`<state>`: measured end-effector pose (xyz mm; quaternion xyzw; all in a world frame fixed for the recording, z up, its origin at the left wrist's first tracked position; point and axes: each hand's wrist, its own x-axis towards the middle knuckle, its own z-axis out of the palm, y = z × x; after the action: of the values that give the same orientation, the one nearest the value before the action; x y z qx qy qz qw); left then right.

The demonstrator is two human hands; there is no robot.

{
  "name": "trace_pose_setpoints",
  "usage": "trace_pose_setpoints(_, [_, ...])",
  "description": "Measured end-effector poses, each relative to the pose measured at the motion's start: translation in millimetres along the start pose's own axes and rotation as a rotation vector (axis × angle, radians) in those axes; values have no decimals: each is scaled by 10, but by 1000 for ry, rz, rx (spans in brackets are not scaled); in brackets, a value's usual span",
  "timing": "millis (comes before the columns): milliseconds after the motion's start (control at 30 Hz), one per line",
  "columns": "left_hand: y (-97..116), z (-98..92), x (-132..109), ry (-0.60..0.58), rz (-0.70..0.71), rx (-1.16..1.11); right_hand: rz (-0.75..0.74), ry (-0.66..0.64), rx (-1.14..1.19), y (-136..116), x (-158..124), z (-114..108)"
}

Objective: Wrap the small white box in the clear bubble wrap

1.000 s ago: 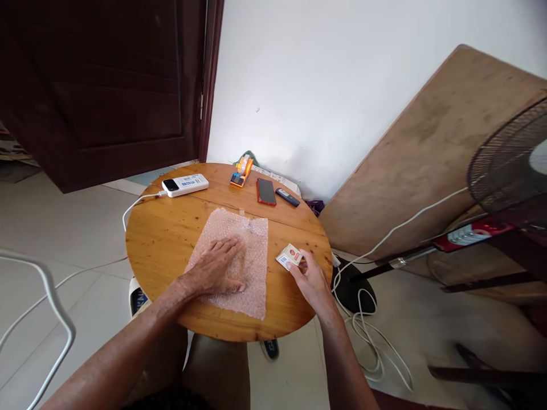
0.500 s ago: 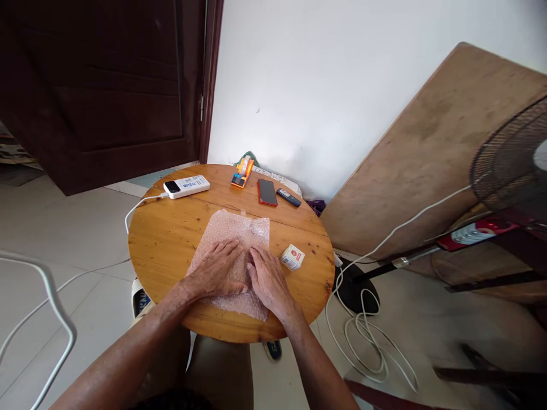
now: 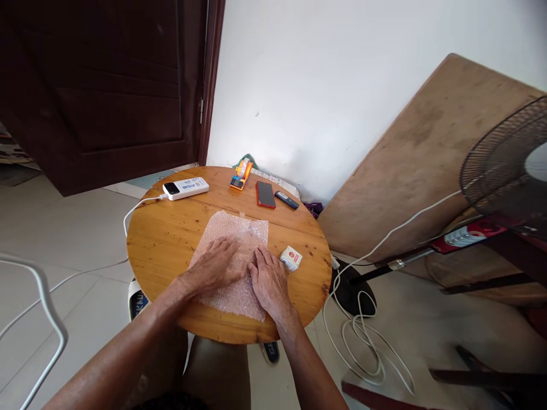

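Observation:
A sheet of clear bubble wrap point(image 3: 239, 233) lies flat on the round wooden table point(image 3: 162, 250). My left hand point(image 3: 216, 265) rests palm down on its left part, fingers stretched out. On its right part lies my right hand point(image 3: 270, 282), also flat, with the fingers extended forward. Both hands hide some of the sheet's middle. Just right of my right hand stands a small white box point(image 3: 291, 258) with red print. A bit of clear tape point(image 3: 242, 216) shows at the sheet's far edge.
Toward the back of the table are a white power bank point(image 3: 186, 188) with a cable, an orange tape dispenser point(image 3: 241, 174), a red-edged phone point(image 3: 265, 195) and a dark handheld device point(image 3: 286, 200). A standing fan point(image 3: 508, 165) and coiled white cable point(image 3: 363, 341) are on the right.
My right hand has slid slightly to the right over the bubble wrap, widening the gap between my hands. My left hand stays nearly in place. The view has shifted a little.

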<state>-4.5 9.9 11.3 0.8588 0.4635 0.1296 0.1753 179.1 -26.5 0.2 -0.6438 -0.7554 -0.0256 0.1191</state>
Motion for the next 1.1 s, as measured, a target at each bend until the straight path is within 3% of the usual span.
trace_pose_setpoints(133, [-7, -86, 140, 95, -45, 124, -16, 11, 20, 2, -6, -16])
trace_pose_setpoints(467, [-238, 16, 222, 17, -88, 159, -5, 4, 52, -10, -9, -20])
trace_pose_setpoints(600, [-159, -32, 53, 74, -119, 183, 13, -17, 60, -22, -3, -28])
trace_pose_setpoints(867, [12, 142, -385, 68, 111, 123, -14, 42, 72, -8, -15, 4])
trace_pose_setpoints(967, [34, 206, -408, 106, 109, 123, -33, 121, 125, 9, -30, -36])
trace_pose_setpoints(1100, [39, 223, -410, 147, 110, 108, -38, 342, 162, 40, -52, -124])
